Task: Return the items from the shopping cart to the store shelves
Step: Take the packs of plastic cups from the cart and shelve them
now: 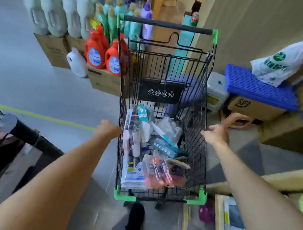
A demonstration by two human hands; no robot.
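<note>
Black wire, green corner caps: the shopping cart [163, 116] is sitting between both hands, still loaded. Left hand [108, 128] is curling against the cart's left side wall, knuckles touching the wire; whether it is actually gripping the wire, cannot tell, the fingers are hidden. Just right of that hand, inside the basket, a tall white packet [130, 141] is standing on edge against the wall, with flat white packs lying at the near end. Further right, a teal-labelled pack [164, 147] and a pink blister pack [159, 171] are lying loose on top of the pile. Right hand [216, 134] is hovering at the cart's right rim, fingers spread, holding nothing. Judgement: all small film-and-card packs, light, floppy, a bit slick, stacked so they'll slide. Best pinching the stiff card header, not the film. Pink pack is looking like the easiest grab, topmost and nearest the right hand.
</note>
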